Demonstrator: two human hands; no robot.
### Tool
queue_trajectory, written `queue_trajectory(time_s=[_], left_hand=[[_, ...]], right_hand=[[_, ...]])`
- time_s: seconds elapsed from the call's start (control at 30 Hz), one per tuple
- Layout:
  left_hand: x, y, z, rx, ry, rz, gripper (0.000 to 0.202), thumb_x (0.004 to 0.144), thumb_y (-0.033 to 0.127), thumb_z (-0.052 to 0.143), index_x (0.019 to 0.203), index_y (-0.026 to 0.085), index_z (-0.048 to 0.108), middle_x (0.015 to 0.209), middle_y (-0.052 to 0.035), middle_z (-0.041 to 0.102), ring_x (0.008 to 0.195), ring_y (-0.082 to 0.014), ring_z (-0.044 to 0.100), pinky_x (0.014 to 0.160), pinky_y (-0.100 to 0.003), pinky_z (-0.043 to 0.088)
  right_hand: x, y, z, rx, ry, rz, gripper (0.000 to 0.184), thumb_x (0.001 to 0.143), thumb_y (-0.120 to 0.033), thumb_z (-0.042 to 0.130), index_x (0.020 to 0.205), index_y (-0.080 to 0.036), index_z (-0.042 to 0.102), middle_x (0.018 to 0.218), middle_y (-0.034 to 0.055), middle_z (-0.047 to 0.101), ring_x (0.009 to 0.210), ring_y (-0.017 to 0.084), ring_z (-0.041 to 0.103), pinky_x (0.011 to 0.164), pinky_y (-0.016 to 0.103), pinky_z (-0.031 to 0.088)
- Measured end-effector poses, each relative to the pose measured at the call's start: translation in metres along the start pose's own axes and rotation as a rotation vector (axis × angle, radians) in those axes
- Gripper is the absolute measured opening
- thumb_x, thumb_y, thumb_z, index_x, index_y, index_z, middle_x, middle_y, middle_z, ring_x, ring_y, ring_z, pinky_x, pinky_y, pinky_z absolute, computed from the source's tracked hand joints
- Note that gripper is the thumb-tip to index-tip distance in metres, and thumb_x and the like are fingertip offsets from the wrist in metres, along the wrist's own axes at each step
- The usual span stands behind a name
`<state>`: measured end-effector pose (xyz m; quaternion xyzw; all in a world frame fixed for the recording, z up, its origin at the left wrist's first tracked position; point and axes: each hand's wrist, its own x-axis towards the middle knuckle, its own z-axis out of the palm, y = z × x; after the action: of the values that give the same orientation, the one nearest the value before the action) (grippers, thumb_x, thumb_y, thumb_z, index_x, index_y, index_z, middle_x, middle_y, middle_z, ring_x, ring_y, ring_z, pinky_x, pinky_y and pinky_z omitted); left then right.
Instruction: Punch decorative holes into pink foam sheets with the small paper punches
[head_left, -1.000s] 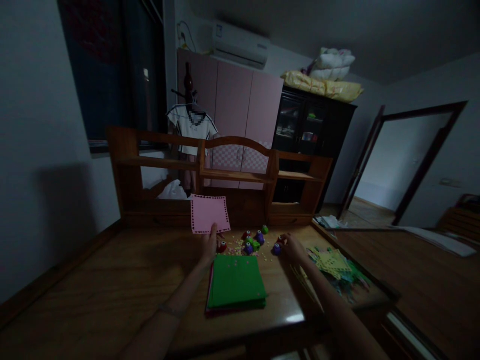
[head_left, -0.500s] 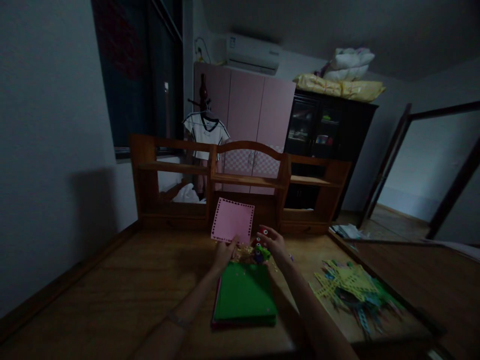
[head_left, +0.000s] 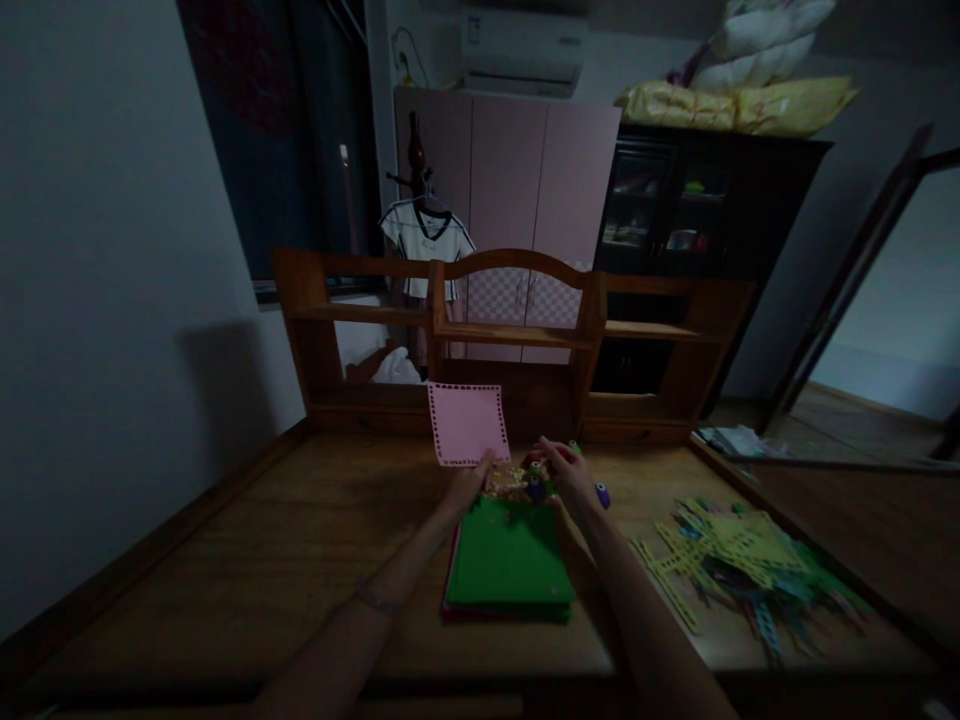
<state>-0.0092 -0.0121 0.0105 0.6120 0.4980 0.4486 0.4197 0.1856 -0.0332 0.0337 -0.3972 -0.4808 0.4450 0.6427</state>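
My left hand (head_left: 469,482) pinches the lower right corner of a pink sheet (head_left: 469,425), which stands raised with small holes punched along its edges. Dark red shows at the closed fingers of my right hand (head_left: 571,474), which holds a small red craft punch (head_left: 561,453), mostly covered by the fingers. Beside that hand are a dark purple punch (head_left: 535,487), another purple punch (head_left: 602,495) and a bit of green. Small paper cut-outs (head_left: 504,482) lie between the hands. Below them rests a stack of green sheets (head_left: 512,555) with a reddish layer underneath.
A pile of yellow, green and blue punched strips (head_left: 742,550) lies on the right of the wooden table (head_left: 300,540). A wooden shelf unit (head_left: 517,335) stands along the table's back edge. A wall (head_left: 135,400) borders the left side.
My right hand has lowered a little with the red craft punch, now more hidden by the fingers. The pink sheet has turned more upright. The whole view has shifted.
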Motion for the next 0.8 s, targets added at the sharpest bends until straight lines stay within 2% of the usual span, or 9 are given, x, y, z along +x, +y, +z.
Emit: queue_trajectory(time_s=[0.1,0.17,0.23,0.33,0.43,0.5,0.6,0.67,0.8], left_hand=[[0.005,-0.01,0.001,0.016,-0.009,0.011,0.063,0.078,0.07,0.034,0.043,0.019,0.046,0.043,0.0012,0.045,0.046,-0.0129,0.045,0.055,-0.025,0.034],[0.007,-0.014,0.002,0.02,-0.036,-0.032,0.065,0.077,0.074,0.031,0.044,0.02,0.045,0.042,0.0018,0.042,0.044,-0.0126,0.042,0.052,-0.025,0.031],[0.008,-0.015,0.003,0.001,-0.059,-0.077,0.066,0.074,0.077,0.03,0.044,0.02,0.045,0.041,0.0024,0.04,0.042,-0.0122,0.039,0.049,-0.024,0.029],[0.007,-0.012,0.004,-0.028,-0.075,-0.095,0.067,0.072,0.079,0.03,0.043,0.02,0.044,0.04,0.003,0.038,0.04,-0.0115,0.036,0.048,-0.025,0.028],[0.005,-0.008,0.005,-0.044,-0.078,-0.092,0.068,0.072,0.079,0.03,0.041,0.02,0.041,0.039,0.0025,0.038,0.039,-0.011,0.035,0.048,-0.025,0.029],[0.004,-0.005,0.006,-0.068,-0.075,-0.089,0.068,0.072,0.079,0.03,0.04,0.02,0.041,0.038,0.0024,0.038,0.039,-0.011,0.036,0.048,-0.025,0.03],[0.004,-0.004,0.008,-0.083,-0.066,-0.073,0.066,0.071,0.078,0.034,0.04,0.02,0.042,0.037,0.0029,0.037,0.04,-0.0109,0.038,0.049,-0.024,0.033],[0.005,-0.004,0.009,-0.1,-0.07,-0.078,0.066,0.069,0.078,0.036,0.04,0.02,0.04,0.038,0.003,0.039,0.041,-0.0107,0.039,0.05,-0.024,0.034],[0.005,-0.004,0.009,-0.155,-0.074,-0.105,0.064,0.067,0.079,0.038,0.043,0.02,0.043,0.042,0.0022,0.043,0.043,-0.0117,0.043,0.05,-0.025,0.036]], right_hand=[[-0.001,0.006,-0.004,-0.052,0.048,-0.018,0.039,0.068,-0.049,0.071,0.092,-0.019,0.064,0.054,-0.0037,0.055,0.036,0.006,0.036,0.033,0.019,0.025],[-0.001,0.009,-0.007,-0.014,0.067,-0.012,0.039,0.066,-0.046,0.073,0.093,-0.019,0.064,0.051,-0.0053,0.05,0.036,0.006,0.035,0.033,0.019,0.024],[0.001,0.009,-0.009,0.077,0.054,-0.01,0.038,0.067,-0.042,0.072,0.097,-0.021,0.064,0.063,-0.0015,0.058,0.044,0.009,0.046,0.038,0.02,0.034],[0.002,0.006,-0.01,0.171,0.0,-0.019,0.044,0.067,-0.036,0.071,0.109,-0.027,0.061,0.093,0.0029,0.065,0.07,0.017,0.061,0.056,0.028,0.05],[-0.002,-0.001,-0.007,0.221,-0.08,-0.01,0.047,0.067,-0.035,0.072,0.112,-0.029,0.059,0.111,0.003,0.062,0.085,0.019,0.062,0.071,0.032,0.053],[-0.007,-0.007,-0.003,0.22,-0.146,0.016,0.045,0.07,-0.038,0.071,0.112,-0.026,0.059,0.115,0.005,0.061,0.085,0.018,0.063,0.072,0.031,0.053],[-0.013,-0.012,0.006,0.114,-0.19,0.063,0.044,0.074,-0.048,0.065,0.11,-0.023,0.06,0.103,0.0071,0.066,0.062,0.012,0.06,0.055,0.024,0.049],[-0.015,-0.01,0.01,0.061,-0.155,0.104,0.045,0.076,-0.057,0.058,0.102,-0.02,0.061,0.084,0.0057,0.068,0.044,0.008,0.049,0.041,0.021,0.039],[-0.011,0.005,0.009,0.004,-0.115,0.177,0.052,0.074,-0.068,0.051,0.076,-0.016,0.06,0.048,-0.0002,0.052,0.034,0.008,0.039,0.033,0.021,0.029]])
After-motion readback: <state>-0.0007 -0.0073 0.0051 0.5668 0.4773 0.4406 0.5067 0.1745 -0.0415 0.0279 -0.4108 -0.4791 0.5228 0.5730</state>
